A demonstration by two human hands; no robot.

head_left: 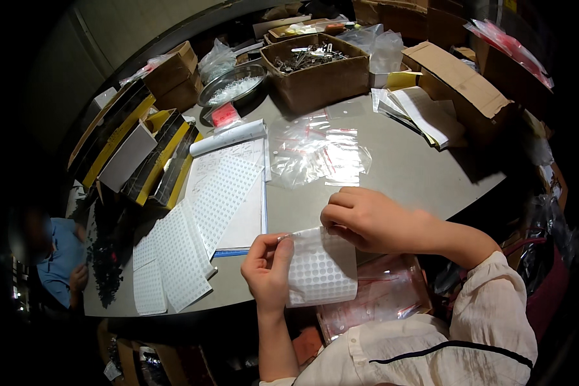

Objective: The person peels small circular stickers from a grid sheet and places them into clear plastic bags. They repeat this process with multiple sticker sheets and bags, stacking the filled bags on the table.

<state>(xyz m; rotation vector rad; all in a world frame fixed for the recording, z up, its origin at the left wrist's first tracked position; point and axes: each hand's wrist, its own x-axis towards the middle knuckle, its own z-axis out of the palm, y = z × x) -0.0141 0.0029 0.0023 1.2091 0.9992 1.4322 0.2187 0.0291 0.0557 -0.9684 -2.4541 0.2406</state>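
My left hand (267,269) grips the left edge of a whitish sheet of round stickers (323,273), thumb on its front. The sheet is tilted up over the near edge of the table, with rows of small dots across it. At its upper right edge, my right hand (370,220) is closed in a pinch, fingers bent down onto the sheet. Whether a single sticker is between those fingertips is hidden. Clear zip bags (318,151) with red lines lie flat beyond my hands. Sheets of small printed labels (180,241) fan out on the left, partly over an open notebook (241,193).
A cardboard box of small metal parts (315,77) stands at the back beside a bowl of clear pieces (235,90). Black-and-yellow boxes (164,157) line the left. Papers (424,112) lie back right. Below the sheet sits a clear-topped container (383,293). Another person (61,257) is at far left.
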